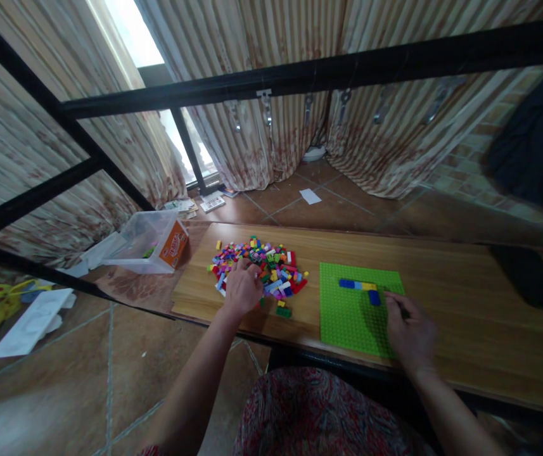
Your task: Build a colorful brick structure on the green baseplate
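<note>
My left hand (243, 286) reaches into a pile of small colourful building bricks (275, 269), its fingers curled together among them. What they hold, if anything, is hidden. My right hand (408, 326) is over the right edge of a green baseplate (347, 323), thumb and fingers drawn together in a pinch. Whatever is between those fingertips is too small to make out. On the baseplate a short row of blue, light blue and yellow bricks (357, 285) runs sideways. A blue brick (374, 297) sits at its right end, turned toward me, close to my right fingertips.
A loose green brick (283, 312) lies in front of the pile on the wooden table (461, 291). On the left stands a clear plastic bin (133, 244) with an orange label. A dark flat object (532, 278) rests at the right. Black metal bars (300, 77) cross beyond the table.
</note>
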The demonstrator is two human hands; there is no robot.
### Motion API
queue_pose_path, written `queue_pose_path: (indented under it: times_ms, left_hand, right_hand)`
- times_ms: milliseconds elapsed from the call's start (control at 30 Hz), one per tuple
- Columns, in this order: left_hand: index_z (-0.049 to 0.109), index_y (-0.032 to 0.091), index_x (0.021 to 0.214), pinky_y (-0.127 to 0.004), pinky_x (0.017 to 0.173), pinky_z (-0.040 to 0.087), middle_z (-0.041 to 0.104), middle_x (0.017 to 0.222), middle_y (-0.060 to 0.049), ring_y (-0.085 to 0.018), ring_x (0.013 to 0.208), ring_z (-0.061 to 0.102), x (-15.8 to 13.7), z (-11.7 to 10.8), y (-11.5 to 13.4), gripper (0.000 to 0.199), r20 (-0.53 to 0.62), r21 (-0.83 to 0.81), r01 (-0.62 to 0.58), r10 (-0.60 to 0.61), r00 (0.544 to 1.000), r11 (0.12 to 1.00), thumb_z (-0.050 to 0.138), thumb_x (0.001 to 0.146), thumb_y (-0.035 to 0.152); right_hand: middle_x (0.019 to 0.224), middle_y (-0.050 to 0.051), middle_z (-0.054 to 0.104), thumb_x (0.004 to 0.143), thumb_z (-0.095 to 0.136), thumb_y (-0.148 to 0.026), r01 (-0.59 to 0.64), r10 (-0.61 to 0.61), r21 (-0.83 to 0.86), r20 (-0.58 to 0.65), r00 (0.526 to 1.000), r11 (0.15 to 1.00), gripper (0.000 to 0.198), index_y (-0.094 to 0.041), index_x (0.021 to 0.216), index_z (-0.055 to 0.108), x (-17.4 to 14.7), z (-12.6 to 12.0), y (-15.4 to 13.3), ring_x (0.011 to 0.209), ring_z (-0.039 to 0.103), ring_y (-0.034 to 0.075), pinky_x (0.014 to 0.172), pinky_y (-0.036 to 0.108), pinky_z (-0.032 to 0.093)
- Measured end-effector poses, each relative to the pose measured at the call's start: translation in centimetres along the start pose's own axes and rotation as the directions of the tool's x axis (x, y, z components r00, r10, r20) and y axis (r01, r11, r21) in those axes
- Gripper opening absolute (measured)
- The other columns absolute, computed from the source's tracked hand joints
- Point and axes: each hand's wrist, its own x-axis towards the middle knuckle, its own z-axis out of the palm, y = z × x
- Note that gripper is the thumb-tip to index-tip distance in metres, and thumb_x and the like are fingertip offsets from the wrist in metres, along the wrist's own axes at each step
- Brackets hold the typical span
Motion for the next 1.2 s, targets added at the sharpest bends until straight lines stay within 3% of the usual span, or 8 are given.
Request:
queue_pose_path:
  times_ms: [200, 400, 633, 800, 867, 933, 1000, 1200]
  left_hand:
    - [0.066, 0.02, 0.109, -0.038, 0.099, 0.042, 0.057, 0.116, -0.01, -0.024, 0.11, 0.052, 2.2, -0.2, 1.8, 0.031, -0.077, -0.025, -0.074, 0.072, 0.994, 0.997, 0.053, 0.081, 0.017]
    - [0.07, 0.02, 0.101, -0.039, 0.093, 0.042, 0.058, 0.117, -0.01, -0.026, 0.109, 0.05, 6.7, 1.1, 4.0, 0.027, 0.114, 0.06, -0.184, 0.176, 0.978, 0.981, 0.05, 0.083, 0.018]
    - [0.072, 0.018, 0.086, -0.037, 0.092, 0.043, 0.064, 0.106, -0.01, -0.025, 0.101, 0.054, 9.5, 1.0, 3.2, 0.021, 0.179, 0.036, -0.299, 0.288, 0.941, 0.954, 0.054, 0.077, 0.014]
    - [0.069, 0.018, 0.095, -0.037, 0.094, 0.043, 0.066, 0.106, -0.011, -0.024, 0.102, 0.057, 7.5, -1.4, 5.0, 0.026, 0.103, -0.012, -0.335, 0.335, 0.937, 0.942, 0.045, 0.086, 0.018]
    - [0.068, 0.018, 0.096, -0.033, 0.085, 0.047, 0.068, 0.098, -0.008, -0.021, 0.091, 0.061, 5.6, -1.7, 6.8, 0.025, 0.092, -0.249, -0.273, 0.304, 0.948, 0.929, 0.044, 0.087, 0.02]
    - [0.067, 0.019, 0.095, -0.027, 0.075, 0.049, 0.07, 0.089, -0.003, -0.016, 0.08, 0.063, 3.6, -1.1, 9.2, 0.023, 0.202, -0.503, -0.209, 0.349, 0.915, 0.838, 0.045, 0.088, 0.023]
    - [0.068, 0.018, 0.094, -0.023, 0.069, 0.048, 0.071, 0.084, -0.002, -0.014, 0.076, 0.064, 2.0, 0.2, 11.6, 0.024, 0.291, -0.64, -0.112, 0.375, 0.88, 0.76, 0.046, 0.088, 0.023]
    - [0.068, 0.018, 0.093, -0.024, 0.075, 0.048, 0.073, 0.088, -0.002, -0.014, 0.08, 0.065, 1.9, 3.5, 17.8, 0.018, 0.36, -0.621, -0.123, 0.421, 0.833, 0.774, 0.051, 0.087, 0.02]
  right_hand:
    - [0.092, 0.012, 0.072, 0.087, 0.047, -0.045, 0.013, -0.014, 0.016, 0.007, 1.0, 1.0, 0.037, -0.016, 0.09, 0.07, 0.1, 0.1, -0.2, 0.087, 0.065, 0.025, 0.081, 0.039, 0.048]
    - [0.092, 0.012, 0.071, 0.088, 0.046, -0.045, 0.002, -0.003, 0.052, 0.009, 1.0, 0.999, 0.036, -0.017, 0.089, 0.069, 0.1, 0.2, -0.6, 0.087, 0.065, 0.025, 0.081, 0.039, 0.048]
    - [0.092, 0.012, 0.071, 0.088, 0.045, -0.041, 0.0, -0.001, 0.125, 0.009, 1.0, 0.992, 0.033, -0.018, 0.089, 0.069, 0.3, 0.3, -1.4, 0.087, 0.065, 0.024, 0.082, 0.038, 0.049]
    - [0.094, 0.011, 0.071, 0.088, 0.046, -0.04, -0.041, 0.041, 0.197, 0.006, 0.999, 0.98, 0.031, -0.018, 0.09, 0.069, 0.4, 0.2, -1.7, 0.09, 0.064, 0.023, 0.085, 0.039, 0.049]
    - [0.094, 0.011, 0.071, 0.087, 0.048, -0.04, -0.078, 0.08, 0.257, 0.004, 0.997, 0.963, 0.03, -0.018, 0.089, 0.069, 0.5, 0.2, -1.8, 0.092, 0.064, 0.023, 0.087, 0.039, 0.048]
    - [0.095, 0.011, 0.071, 0.086, 0.05, -0.04, -0.112, 0.111, 0.31, 0.02, 0.994, 0.944, 0.029, -0.019, 0.089, 0.069, 0.7, 0.1, -1.8, 0.093, 0.064, 0.023, 0.087, 0.039, 0.048]
    - [0.094, 0.01, 0.072, 0.085, 0.051, -0.039, -0.135, 0.125, 0.339, 0.051, 0.991, 0.931, 0.028, -0.018, 0.089, 0.069, 1.1, -0.3, -1.6, 0.091, 0.065, 0.023, 0.084, 0.038, 0.05]
    - [0.091, 0.008, 0.073, 0.086, 0.049, -0.035, -0.151, 0.118, 0.305, 0.124, 0.985, 0.94, 0.027, -0.018, 0.092, 0.07, 1.4, -2.6, -0.6, 0.087, 0.066, 0.021, 0.08, 0.035, 0.05]
